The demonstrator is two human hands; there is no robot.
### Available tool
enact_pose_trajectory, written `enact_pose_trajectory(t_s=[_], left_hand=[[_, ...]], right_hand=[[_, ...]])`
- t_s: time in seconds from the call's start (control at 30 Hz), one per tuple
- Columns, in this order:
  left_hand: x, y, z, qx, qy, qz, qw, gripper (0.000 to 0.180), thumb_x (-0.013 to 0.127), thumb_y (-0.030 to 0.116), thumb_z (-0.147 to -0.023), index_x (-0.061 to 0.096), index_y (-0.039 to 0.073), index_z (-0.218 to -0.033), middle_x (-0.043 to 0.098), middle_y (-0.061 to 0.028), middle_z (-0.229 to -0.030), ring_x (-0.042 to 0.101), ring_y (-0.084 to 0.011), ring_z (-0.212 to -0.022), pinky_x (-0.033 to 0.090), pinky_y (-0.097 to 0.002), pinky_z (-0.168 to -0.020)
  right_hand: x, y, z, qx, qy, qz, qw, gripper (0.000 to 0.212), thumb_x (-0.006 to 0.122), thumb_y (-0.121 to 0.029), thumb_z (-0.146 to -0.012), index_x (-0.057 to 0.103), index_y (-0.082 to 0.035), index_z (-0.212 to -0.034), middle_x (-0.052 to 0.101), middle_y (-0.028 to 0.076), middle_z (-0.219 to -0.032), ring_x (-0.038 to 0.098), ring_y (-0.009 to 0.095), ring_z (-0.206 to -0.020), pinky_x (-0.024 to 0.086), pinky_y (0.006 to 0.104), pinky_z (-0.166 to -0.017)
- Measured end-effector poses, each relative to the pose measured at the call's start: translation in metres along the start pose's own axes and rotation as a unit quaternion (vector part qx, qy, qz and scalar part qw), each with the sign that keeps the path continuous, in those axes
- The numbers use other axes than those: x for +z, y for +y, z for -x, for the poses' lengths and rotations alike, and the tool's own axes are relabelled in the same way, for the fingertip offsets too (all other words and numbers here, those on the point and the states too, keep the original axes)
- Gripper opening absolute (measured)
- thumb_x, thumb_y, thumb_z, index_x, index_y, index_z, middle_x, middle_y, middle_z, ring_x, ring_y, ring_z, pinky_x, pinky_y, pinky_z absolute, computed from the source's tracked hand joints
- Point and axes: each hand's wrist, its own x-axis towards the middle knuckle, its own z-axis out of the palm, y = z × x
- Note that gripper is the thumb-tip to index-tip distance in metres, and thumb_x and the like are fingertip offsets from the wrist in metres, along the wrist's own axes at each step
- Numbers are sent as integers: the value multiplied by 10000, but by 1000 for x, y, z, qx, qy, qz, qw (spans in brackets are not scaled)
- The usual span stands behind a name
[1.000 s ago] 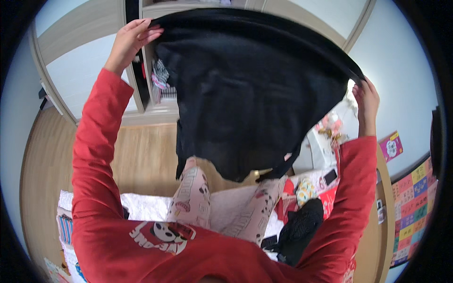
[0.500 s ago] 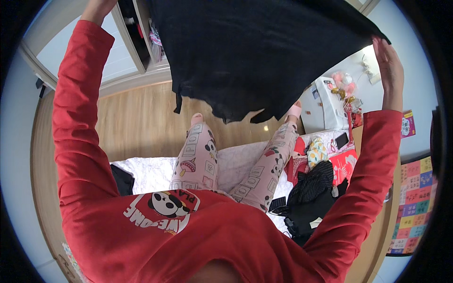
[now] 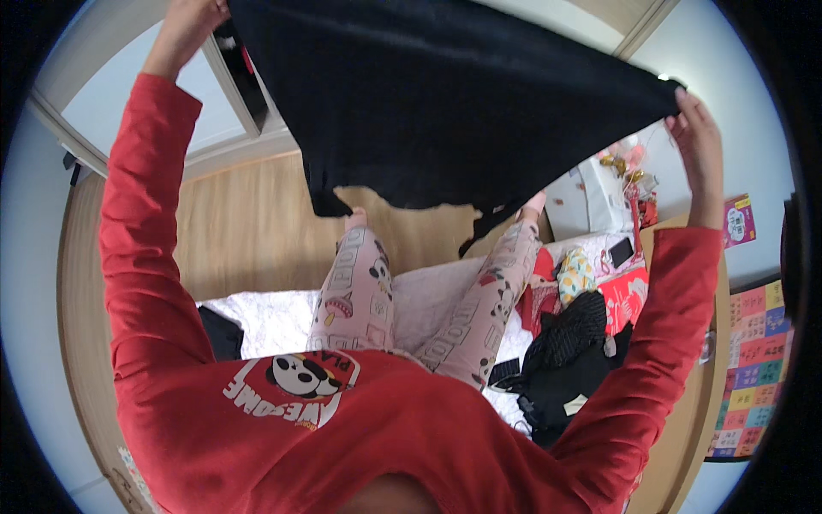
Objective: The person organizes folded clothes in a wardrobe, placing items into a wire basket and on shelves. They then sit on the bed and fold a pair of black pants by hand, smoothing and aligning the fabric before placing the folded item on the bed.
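A black garment (image 3: 437,111) is stretched out in the air before me, its lower edge uneven with loose strips dangling at both sides. What kind of garment it is, I cannot make out. My left hand (image 3: 190,32) pinches its upper left corner near the top edge of the view. At the other end, my right hand (image 3: 698,133) grips the right corner between thumb and fingers. Part of the cloth's upper edge lies outside the picture. Below it are my legs in pink printed trousers (image 3: 355,291).
To the right on the white bedspread (image 3: 428,287) lies a pile of dark clothes (image 3: 565,360), beside red and patterned pieces and a phone (image 3: 621,252). Another black cloth (image 3: 221,332) is at my left. Ahead stand an open wardrobe (image 3: 210,103) and a white cabinet (image 3: 591,193).
The garment now hangs tauter, its upper edge tilted down to the right. My left hand has come lower and further into view; my right hand has also dropped a little.
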Motion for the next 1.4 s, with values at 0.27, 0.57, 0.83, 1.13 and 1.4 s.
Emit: enact_pose_trajectory(t_s=[0.27,0.57,0.83,1.13,1.4], left_hand=[[-23,-32,29,46,-126,-131,982,80,508,9,-845,508,79,-885,545,22,-901,532,-45,-829,438,-167,-660],[-6,-20,56,-24,-135,-152,979,91,581,97,-831,563,74,-917,551,49,-749,517,-19,-675,435,-165,-595],[-18,-87,50,-238,-9,69,969,191,489,108,-851,595,124,-1008,532,43,-716,492,-46,-547,432,-179,-541],[144,1,50,-160,-306,114,931,341,447,-66,-816,439,-2,-1151,561,-179,-1066,579,-233,-983,476,-307,-857],[200,-3,60,-103,-348,134,922,360,348,-140,-784,387,-56,-1132,527,-192,-1101,518,-230,-1078,460,-309,-855]], right_hand=[[1,19,28,-34,49,-5,998,241,514,-106,-871,517,-69,-1109,478,-24,-814,488,58,-758,480,261,-752],[-22,29,56,43,-58,-25,997,216,521,-98,-860,497,-64,-1071,563,14,-925,535,60,-767,487,222,-710],[-22,85,30,137,-38,-209,968,208,479,-58,-843,524,-35,-1044,596,73,-898,567,105,-651,467,192,-532],[131,6,67,-126,-146,32,981,137,546,-44,-833,578,-13,-962,552,36,-910,560,85,-756,519,229,-686],[181,-1,87,-355,-103,272,888,207,656,-32,-711,554,-7,-888,504,119,-774,552,250,-664,460,310,-580]])
